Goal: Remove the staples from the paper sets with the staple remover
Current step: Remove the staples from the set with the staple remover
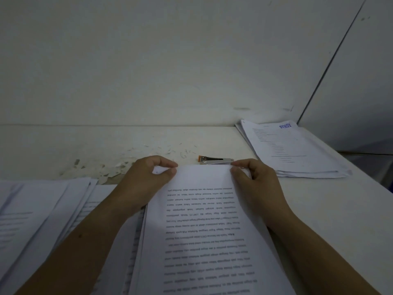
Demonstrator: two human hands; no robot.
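I see left forearm (85, 241) and right forearm (308, 248) extended forward. Left grip (148, 179) and right grip (253, 182) each pinch, thumb against forefinger, one far corner of the white printed paper set (202, 220).

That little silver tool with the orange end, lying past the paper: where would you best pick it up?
Take the staple remover by its long silver body, thumb and fingers across the narrow sides, coming from above. It lies flat, left to right, just beyond the paper set. The right hand, pinching the paper's far corner, is probably nearest.
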